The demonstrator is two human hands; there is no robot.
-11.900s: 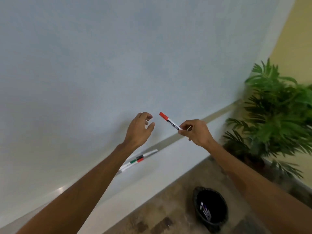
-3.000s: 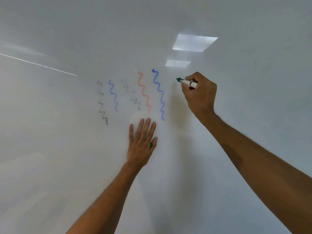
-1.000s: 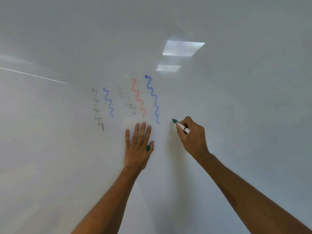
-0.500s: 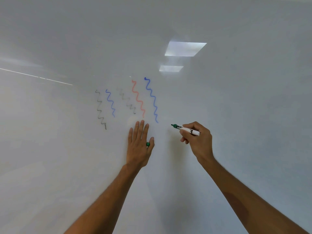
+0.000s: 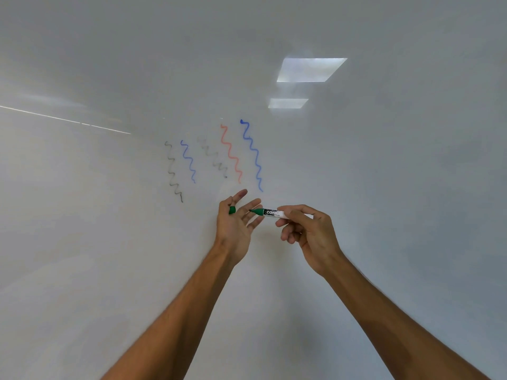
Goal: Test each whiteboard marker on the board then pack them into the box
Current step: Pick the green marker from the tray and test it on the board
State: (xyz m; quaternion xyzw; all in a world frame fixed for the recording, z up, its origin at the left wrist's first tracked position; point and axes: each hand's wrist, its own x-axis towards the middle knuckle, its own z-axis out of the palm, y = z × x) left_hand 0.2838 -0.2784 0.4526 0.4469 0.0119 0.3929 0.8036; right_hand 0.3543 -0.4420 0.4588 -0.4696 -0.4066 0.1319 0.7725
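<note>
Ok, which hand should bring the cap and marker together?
Left, likely. The left hand pinches the cap close to the marker, whose bare tip the right hand points towards it; only the cap needs turning.

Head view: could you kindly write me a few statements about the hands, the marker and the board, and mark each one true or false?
1. The right hand holds the green-tipped white whiteboard marker. True.
2. The marker is capped. False: its tip is bare, and the small green cap is pinched in the left hand.
3. Five wavy lines are drawn on the white whiteboard. True.
4. One wavy line is green. False: they are grey, blue and red only.
5. The marker's tip points right. False: it points left, toward the left hand's fingers.
</note>
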